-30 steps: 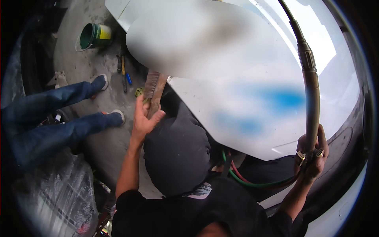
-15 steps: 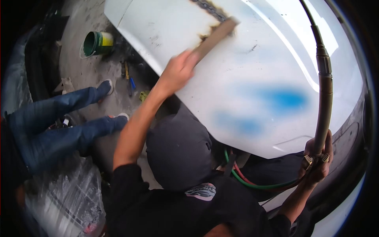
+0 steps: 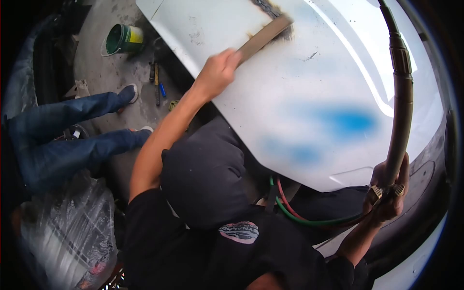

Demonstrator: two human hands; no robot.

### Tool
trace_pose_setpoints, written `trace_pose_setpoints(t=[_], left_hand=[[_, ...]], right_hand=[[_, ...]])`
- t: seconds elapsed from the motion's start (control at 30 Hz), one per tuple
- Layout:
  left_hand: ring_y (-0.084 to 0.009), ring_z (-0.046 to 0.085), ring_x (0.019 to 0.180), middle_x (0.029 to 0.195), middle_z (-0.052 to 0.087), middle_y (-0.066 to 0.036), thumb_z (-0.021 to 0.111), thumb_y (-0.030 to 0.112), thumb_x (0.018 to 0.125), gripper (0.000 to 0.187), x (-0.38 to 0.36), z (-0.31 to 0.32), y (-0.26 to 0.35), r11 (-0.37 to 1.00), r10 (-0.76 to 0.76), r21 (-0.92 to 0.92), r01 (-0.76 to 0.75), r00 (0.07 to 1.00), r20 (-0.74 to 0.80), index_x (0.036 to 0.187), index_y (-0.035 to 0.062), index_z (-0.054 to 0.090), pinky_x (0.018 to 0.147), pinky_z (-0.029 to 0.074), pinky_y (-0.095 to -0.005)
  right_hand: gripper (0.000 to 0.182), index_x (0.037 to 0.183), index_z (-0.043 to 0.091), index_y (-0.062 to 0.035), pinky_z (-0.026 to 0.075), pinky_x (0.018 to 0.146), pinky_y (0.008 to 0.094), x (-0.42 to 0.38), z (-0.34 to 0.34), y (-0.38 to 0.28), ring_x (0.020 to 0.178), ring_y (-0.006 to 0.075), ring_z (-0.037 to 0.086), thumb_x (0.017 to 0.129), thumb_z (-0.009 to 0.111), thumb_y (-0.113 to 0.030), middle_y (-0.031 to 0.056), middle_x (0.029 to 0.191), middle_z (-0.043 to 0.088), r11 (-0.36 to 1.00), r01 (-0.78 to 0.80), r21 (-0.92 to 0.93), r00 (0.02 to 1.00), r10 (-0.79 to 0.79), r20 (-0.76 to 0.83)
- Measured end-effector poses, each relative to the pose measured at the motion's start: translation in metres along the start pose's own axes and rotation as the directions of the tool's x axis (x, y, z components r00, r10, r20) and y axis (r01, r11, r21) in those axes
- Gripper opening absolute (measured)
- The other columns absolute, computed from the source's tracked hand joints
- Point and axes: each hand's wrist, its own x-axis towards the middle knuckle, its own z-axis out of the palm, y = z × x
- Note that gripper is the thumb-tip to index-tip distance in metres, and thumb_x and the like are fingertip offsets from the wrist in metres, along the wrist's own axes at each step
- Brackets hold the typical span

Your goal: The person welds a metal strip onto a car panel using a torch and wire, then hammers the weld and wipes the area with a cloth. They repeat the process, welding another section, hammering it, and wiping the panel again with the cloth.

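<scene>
Over the white panel: the brush slants across the burnt line, its far end on the dark marks.
Left hand: closed round the near end of the brush, slightly blurred.
Brush stroke: short, firm passes along the burnt line would likely work best, bristles square to the metal, straying little onto the white surface.
Right hand: wrapped round the lower end of the torch, just beside the brass knobs; some fingers are hidden.
Torch tip: out of view, so I cannot tell whether it is lit; best aimed well clear of the left arm.
Hoses: green and red, curving towards the right hand; some slack should help.
Floor: a bucket and another person's legs, both left of the panel.
</scene>
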Motion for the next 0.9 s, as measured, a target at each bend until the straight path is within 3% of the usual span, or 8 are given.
trace_pose_setpoints(t=[0.07,0.2,0.27,0.4,0.47,0.63,0.8,0.9], left_hand=[[-0.0237,0.053,0.057,0.063,0.049,-0.018,0.047,0.024,0.106,0.032,-0.07,-0.017,-0.03,0.95,-0.27,-0.164,0.267,0.963,0.006,0.101,-0.0045,0.063,0.06,0.045,-0.0406],[-0.0344,0.057,0.06,0.068,0.056,-0.022,0.047,0.022,0.106,0.032,-0.082,-0.025,-0.017,0.988,-0.101,0.107,0.108,0.992,-0.069,0.101,-0.0045,0.063,0.063,0.047,-0.0425],[-0.0118,0.043,0.051,0.061,0.047,-0.001,0.047,0.029,0.109,0.036,-0.021,-0.005,-0.009,0.994,0.044,0.099,-0.041,0.998,-0.032,0.09,0.0014,0.058,0.051,0.038,-0.0319],[-0.0123,0.041,0.053,0.064,0.047,-0.002,0.048,0.03,0.109,0.037,-0.031,-0.007,-0.022,0.997,0.051,0.056,-0.05,0.998,-0.028,0.085,0.0023,0.053,0.052,0.038,-0.0328],[-0.0245,0.055,0.058,0.068,0.055,-0.015,0.049,0.027,0.107,0.034,-0.116,-0.038,-0.048,0.965,-0.264,-0.014,0.263,0.963,-0.056,0.096,-0.0025,0.062,0.058,0.045,-0.0394],[-0.0131,0.06,0.066,0.074,0.063,-0.009,0.056,0.03,0.105,0.035,-0.254,-0.107,-0.105,0.837,-0.446,0.226,0.499,0.861,-0.246,0.108,-0.0026,0.069,0.061,0.047,-0.0318],[-0.0312,0.07,0.109,0.118,0.072,-0.021,0.061,0.023,0.102,0.035,-0.271,-0.032,-0.168,0.891,-0.42,0.013,0.454,0.834,-0.357,0.129,0.0005,0.062,0.093,0.052,-0.0423],[-0.0381,0.067,0.112,0.12,0.07,-0.019,0.063,0.018,0.095,0.037,-0.249,0.029,-0.194,0.999,-0.036,-0.012,0.034,0.95,-0.311,0.127,0.0006,0.061,0.098,0.051,-0.0406]], right_hand=[[0.123,0.145,0.034,0.0208,0.044,0.045,0.0248,-0.001,-0.002,-0.004,0.052,0.0141,0.056,0.075,0.073,-0.072,0.014,0.073,0.058,0.999,0.005,-0.042,1.0,-0.006,-0.024],[0.119,0.151,0.026,0.0182,0.045,0.04,0.0243,0.004,-0.012,0.01,0.05,0.0168,0.058,0.08,0.073,-0.066,0.0194,0.075,0.058,1.0,0.004,0.025,0.998,-0.005,0.061],[0.111,0.156,0.018,0.0146,0.048,0.035,0.0253,0.01,0.0,0.008,0.043,0.0196,0.059,0.087,0.072,-0.054,0.0257,0.081,0.058,0.984,-0.029,0.175,0.987,0.0,0.161],[0.102,0.159,0.014,0.0112,0.052,0.031,0.0268,0.017,0.01,0.008,0.037,0.0206,0.059,0.093,0.071,-0.041,0.0296,0.084,0.058,0.943,-0.075,0.323,0.965,-0.012,0.261],[0.1,0.159,0.014,0.0109,0.053,0.031,0.0267,0.018,0.004,0.013,0.036,0.0202,0.059,0.093,0.071,-0.039,0.0283,0.084,0.058,0.939,-0.063,0.337,0.961,-0.034,0.274],[0.097,0.159,0.015,0.0114,0.055,0.032,0.0255,0.03,0.009,0.021,0.039,0.018,0.06,0.094,0.07,-0.036,0.0245,0.084,0.058,0.937,-0.12,0.327,0.946,0.008,0.323],[0.086,0.161,0.016,0.0073,0.051,0.033,0.0199,0.02,0.015,0.004,0.047,0.0105,0.06,0.099,0.059,-0.033,0.0217,0.096,0.057,0.975,-0.031,0.218,0.945,-0.042,0.323],[0.081,0.162,0.015,0.0048,0.045,0.031,0.0185,0.013,0.017,-0.003,0.045,0.0086,0.055,0.1,0.057,-0.027,0.0225,0.104,0.052,0.986,-0.014,0.166,0.972,-0.025,0.232]])
